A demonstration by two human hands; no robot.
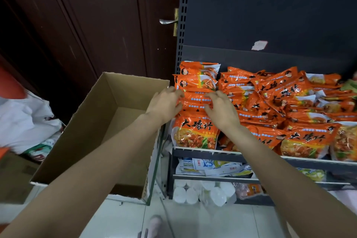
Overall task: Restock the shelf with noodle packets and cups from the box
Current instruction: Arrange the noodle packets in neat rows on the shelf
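Note:
Orange noodle packets stand in a row at the left end of the dark metal shelf. My left hand and my right hand both reach into this row, fingertips curled on the top edges of the packets between them. More orange packets lie heaped over the rest of the shelf. The open cardboard box stands left of the shelf under my left forearm, and its visible inside holds nothing.
A dark wooden door with a metal handle fills the back left. White plastic bags lie left of the box. Lower shelves hold pale packets and white rolls. A pink slipper shows on the tiled floor.

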